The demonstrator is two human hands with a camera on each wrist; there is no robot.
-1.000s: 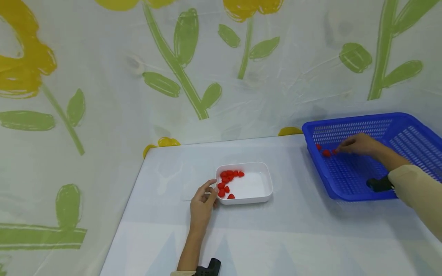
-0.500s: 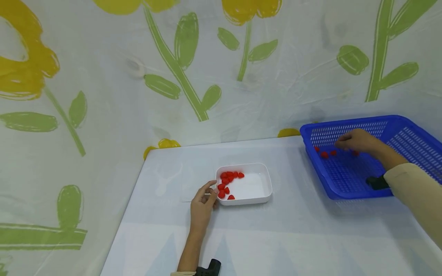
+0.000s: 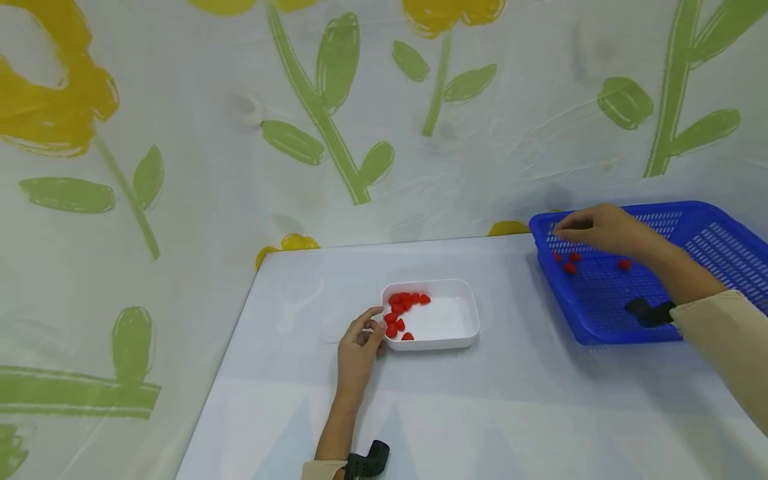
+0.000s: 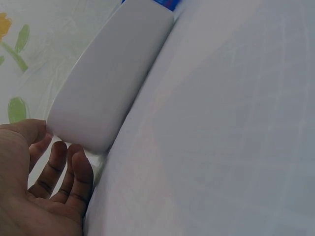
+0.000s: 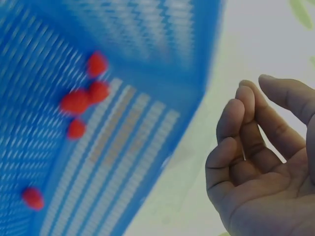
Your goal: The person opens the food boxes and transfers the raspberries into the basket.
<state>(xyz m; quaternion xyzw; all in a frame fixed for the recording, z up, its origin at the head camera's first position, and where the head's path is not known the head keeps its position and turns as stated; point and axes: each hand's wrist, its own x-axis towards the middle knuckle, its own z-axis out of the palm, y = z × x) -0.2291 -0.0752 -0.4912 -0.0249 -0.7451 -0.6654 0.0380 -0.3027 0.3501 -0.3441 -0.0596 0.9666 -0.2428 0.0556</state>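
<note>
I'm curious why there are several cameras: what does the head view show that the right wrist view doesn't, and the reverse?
Only the head view: the left hand touching the white tray, and red pieces in that tray.
Only the right wrist view: the palm side of the right hand, holding nothing visible, and five red pieces in the blue basket, where the head view shows four.
Both: the basket, some of its pieces, and the right hand.

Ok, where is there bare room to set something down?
Free: the table between the white box and the blue basket, and the box's right half. Crowded: the box's left end, with red pieces inside and the left hand at its rim.
</note>
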